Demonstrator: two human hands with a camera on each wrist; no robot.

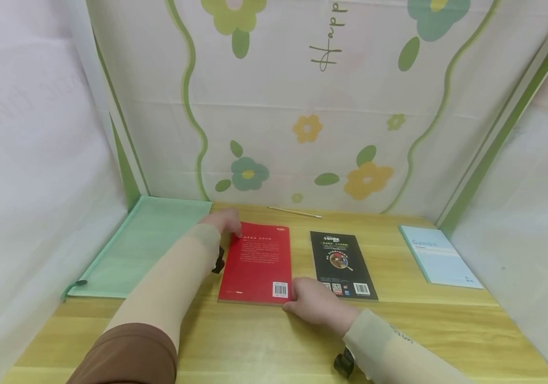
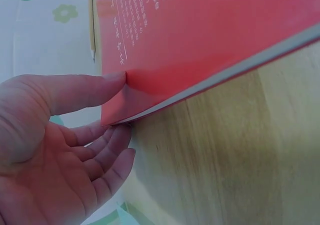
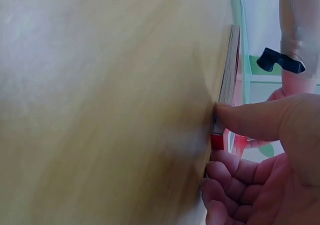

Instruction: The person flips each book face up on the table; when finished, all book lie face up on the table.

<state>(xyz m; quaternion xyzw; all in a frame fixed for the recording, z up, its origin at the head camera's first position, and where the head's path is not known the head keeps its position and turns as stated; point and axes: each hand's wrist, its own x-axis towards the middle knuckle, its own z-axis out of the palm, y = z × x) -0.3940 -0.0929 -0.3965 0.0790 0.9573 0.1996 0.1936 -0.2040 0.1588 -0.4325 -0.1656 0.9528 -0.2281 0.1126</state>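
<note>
A red book (image 1: 255, 264) lies back cover up in the middle of the wooden table (image 1: 264, 341). My left hand (image 1: 228, 224) is at the book's far left corner. In the left wrist view the thumb (image 2: 90, 91) lies on the red book (image 2: 200, 30) cover and the fingers (image 2: 112, 147) sit under the corner's edge, pinching it. My right hand (image 1: 298, 301) is at the near right corner by the barcode. In the right wrist view its thumb (image 3: 250, 122) presses the red book (image 3: 231, 70) edge, with the fingers (image 3: 227, 177) curled beside it.
A black book (image 1: 343, 264) lies just right of the red one, close to my right hand. A pale blue notebook (image 1: 439, 256) is at the far right, a green zip folder (image 1: 144, 245) at the left, and a pencil (image 1: 295, 212) by the flowered back wall.
</note>
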